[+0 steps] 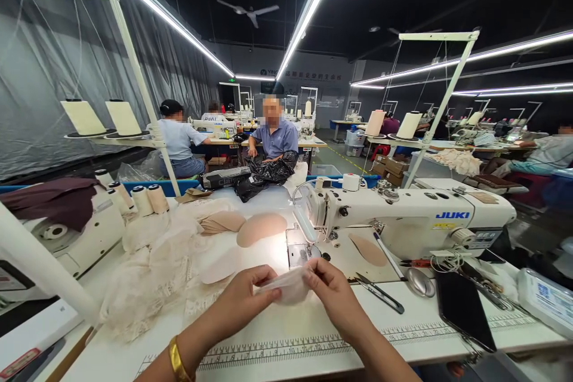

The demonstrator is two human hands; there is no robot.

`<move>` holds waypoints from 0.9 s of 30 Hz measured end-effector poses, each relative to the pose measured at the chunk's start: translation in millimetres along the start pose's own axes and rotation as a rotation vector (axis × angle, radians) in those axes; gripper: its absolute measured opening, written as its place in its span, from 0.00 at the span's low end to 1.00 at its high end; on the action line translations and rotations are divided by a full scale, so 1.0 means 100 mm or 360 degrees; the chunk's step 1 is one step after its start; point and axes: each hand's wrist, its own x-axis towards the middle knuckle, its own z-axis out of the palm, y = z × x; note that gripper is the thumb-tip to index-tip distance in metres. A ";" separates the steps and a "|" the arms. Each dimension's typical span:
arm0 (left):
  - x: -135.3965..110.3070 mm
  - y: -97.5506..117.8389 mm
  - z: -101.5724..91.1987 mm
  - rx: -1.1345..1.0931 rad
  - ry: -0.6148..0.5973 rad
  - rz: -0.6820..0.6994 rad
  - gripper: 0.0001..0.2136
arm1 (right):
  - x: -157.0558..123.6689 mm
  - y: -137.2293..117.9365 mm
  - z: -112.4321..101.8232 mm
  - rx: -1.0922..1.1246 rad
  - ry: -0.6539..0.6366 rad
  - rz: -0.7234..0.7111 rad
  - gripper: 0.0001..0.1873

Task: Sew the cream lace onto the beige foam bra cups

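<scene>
Fabric [290, 287], white and sheer, is stretched between two hands over the tabletop [322, 325], just in front of the lit needle area of the sewing machine [416, 215]. The fingers of the left hand [251, 295] are narrow, thumb and forefinger gripping one end; those of the right hand [333, 289] pinch the other end. Left of them lie a heap of pale lace [152, 262] and some beige oval pieces [262, 230].

At the right edge stands a clear plastic box [544, 304] with a blue-marked label; what it holds cannot be made out. Near it lie a black phone [463, 310] and, closer to the machine, a round metal dish [419, 282].

Across the tabletop's far side lies a crumpled black plastic bag [273, 173], its contents hidden, with a person [282, 140] in a blue shirt seated behind it. Farther back, clear lidded bins [355, 142] are stacked on the floor, contents too blurred to tell, near brown cardboard boxes [388, 170]. Right of those, cream cloth [459, 161] is heaped on top of a grey bin [430, 174]
</scene>
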 end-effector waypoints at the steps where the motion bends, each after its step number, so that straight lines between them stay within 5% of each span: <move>1: -0.02 0.02 -0.02 -0.0311 -0.0022 -0.0075 0.16 | -0.01 -0.02 -0.01 0.0198 0.0061 0.0099 0.22; 4: -0.10 0.03 -0.01 -0.0993 -0.0030 -0.0256 0.22 | -0.05 0.00 -0.02 0.0621 0.0165 0.0327 0.28; 7: -0.20 0.03 0.06 -0.1299 0.0042 -0.0396 0.23 | -0.11 0.07 0.03 0.0792 0.0205 0.0451 0.29; 12: -0.30 0.09 0.16 -0.1460 0.0135 -0.0512 0.27 | -0.20 0.22 0.13 0.0839 0.0313 0.0516 0.28; 17: -0.36 0.09 0.21 -0.1360 0.0056 -0.0363 0.20 | -0.21 0.32 0.14 0.0698 0.0414 0.0447 0.28; 20: -0.40 0.09 0.23 -0.1300 0.0101 -0.0322 0.19 | -0.24 0.30 0.10 0.0309 0.0441 0.0234 0.24; 23: -0.42 0.10 0.25 -0.1185 0.0193 -0.0237 0.19 | -0.36 0.19 0.09 -0.0342 0.0528 -0.0221 0.15; 27: -0.45 0.11 0.28 -0.1069 0.0236 -0.0172 0.19 | -0.54 -0.05 0.19 -0.0665 0.0056 -0.0637 0.05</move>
